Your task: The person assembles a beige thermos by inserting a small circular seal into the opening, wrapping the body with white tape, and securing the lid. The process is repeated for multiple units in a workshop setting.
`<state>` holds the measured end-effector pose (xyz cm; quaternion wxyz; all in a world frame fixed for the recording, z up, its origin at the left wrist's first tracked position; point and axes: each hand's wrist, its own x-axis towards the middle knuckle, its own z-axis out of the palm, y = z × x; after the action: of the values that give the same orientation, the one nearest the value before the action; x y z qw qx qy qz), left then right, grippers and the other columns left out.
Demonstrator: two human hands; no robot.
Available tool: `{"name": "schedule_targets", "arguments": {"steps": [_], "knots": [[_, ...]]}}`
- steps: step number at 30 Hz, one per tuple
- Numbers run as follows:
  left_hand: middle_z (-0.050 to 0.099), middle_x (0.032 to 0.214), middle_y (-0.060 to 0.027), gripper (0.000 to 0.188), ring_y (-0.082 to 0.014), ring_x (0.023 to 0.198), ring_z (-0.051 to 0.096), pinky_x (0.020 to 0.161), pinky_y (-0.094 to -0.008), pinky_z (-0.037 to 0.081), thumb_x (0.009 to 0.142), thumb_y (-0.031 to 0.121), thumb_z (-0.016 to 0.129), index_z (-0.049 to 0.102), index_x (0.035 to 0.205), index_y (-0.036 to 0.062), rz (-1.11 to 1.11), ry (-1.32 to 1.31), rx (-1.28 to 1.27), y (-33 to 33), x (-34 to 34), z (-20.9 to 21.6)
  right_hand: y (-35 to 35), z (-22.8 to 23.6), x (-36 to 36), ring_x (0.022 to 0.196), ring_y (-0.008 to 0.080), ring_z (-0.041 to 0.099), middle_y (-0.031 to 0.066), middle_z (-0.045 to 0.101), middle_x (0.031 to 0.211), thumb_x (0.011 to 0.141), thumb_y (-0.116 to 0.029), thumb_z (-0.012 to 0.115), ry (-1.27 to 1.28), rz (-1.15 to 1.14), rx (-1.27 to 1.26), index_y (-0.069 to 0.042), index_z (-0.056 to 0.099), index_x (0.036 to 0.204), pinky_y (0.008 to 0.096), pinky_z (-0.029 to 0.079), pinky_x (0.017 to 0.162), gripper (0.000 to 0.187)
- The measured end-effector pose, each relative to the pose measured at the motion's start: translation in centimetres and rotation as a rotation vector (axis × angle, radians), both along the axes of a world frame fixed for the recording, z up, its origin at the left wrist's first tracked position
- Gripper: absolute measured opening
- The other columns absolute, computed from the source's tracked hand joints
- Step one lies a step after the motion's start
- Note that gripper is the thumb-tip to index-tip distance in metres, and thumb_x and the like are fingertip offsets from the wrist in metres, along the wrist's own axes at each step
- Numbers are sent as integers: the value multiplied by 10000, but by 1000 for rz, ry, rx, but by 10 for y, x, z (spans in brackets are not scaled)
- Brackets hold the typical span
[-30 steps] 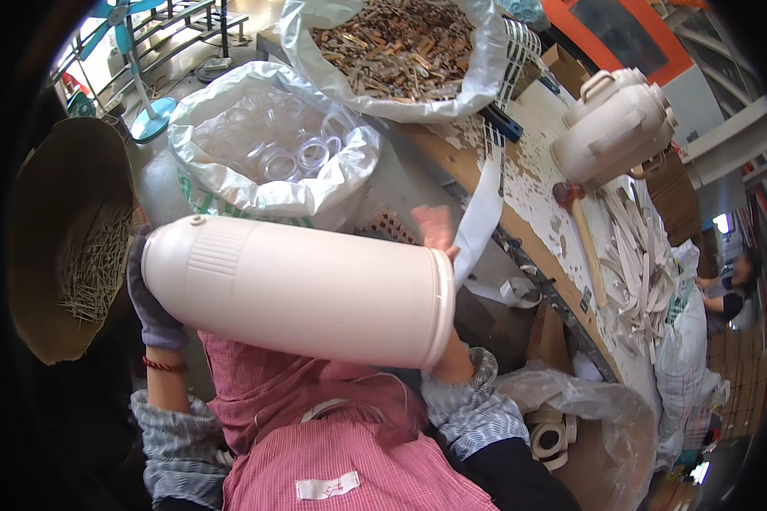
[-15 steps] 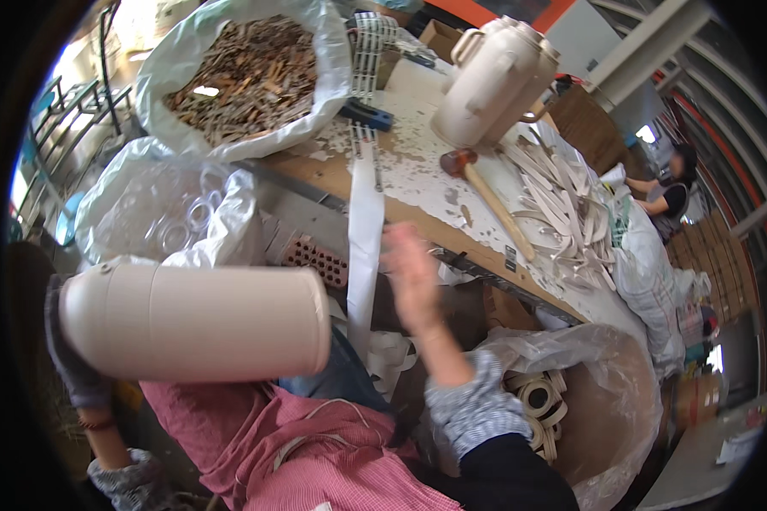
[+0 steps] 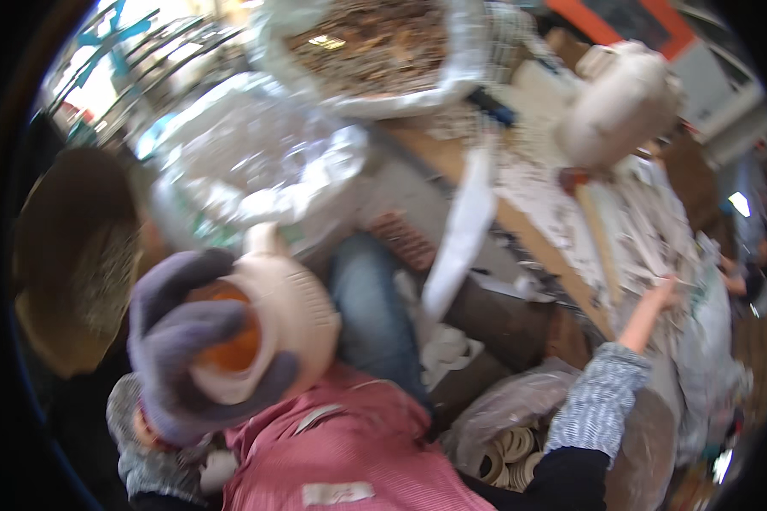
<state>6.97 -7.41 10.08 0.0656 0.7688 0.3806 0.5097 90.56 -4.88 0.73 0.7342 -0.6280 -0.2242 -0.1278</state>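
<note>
My left hand (image 3: pixel 175 341), in a grey-purple glove, grips a cream plastic jug body (image 3: pixel 302 311) around its open end, near my lap. Orange shows inside the round opening, and a handle sticks up from the jug's far side. At the right, my bare right hand (image 3: pixel 659 298) reaches to the near end of a pile of cream strips (image 3: pixel 652 213) on the table. Its fingers are blurred, so any hold on a strip cannot be made out. A mallet (image 3: pixel 601 247) with a wooden handle lies beside the strips.
Another cream jug (image 3: pixel 620 111) stands at the table's far end. Bags of brown chips (image 3: pixel 375 51) and clear plastic pieces (image 3: pixel 247 145) stand at the back left. A dark-mouthed container (image 3: pixel 77 221) is far left. A plastic-lined box holds cream rings (image 3: pixel 511 451).
The jug has turned from lying sideways to showing its open end, closer to my lap. My right hand has moved right to the strips. The whole view has shifted left.
</note>
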Motion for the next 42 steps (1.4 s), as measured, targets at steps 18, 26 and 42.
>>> {"name": "schedule_targets", "arguments": {"steps": [18, 26, 42], "knots": [[549, 817, -27, 369, -373, 961, 613, 812, -564, 551, 612, 297, 891, 560, 712, 166, -61, 325, -9, -57, -12, -19, -10, -13, -666, 454, 147, 472, -14, 361, 476, 943, -88, 403, 806, 1479, 65, 25, 510, 1143, 324, 478, 562, 253], [600, 1022, -95, 413, -347, 1003, 619, 877, -444, 524, 670, 331, 843, 642, 942, 94, -248, -188, -177, -58, -60, -24, -27, -5, -679, 604, 147, 538, -30, 353, 477, 962, -112, 437, 524, 1537, -323, -6, 545, 1138, 204, 405, 552, 232], [611, 976, -27, 240, -91, 903, 554, 847, -238, 458, 860, 153, 690, 598, 1047, 33, -229, -1135, -1002, -64, -38, -99, -35, -9, -653, 988, 267, 626, 169, 616, 1054, 944, -142, 455, 761, 1830, -493, -6, 461, 1228, 386, 514, 894, 314]]}}
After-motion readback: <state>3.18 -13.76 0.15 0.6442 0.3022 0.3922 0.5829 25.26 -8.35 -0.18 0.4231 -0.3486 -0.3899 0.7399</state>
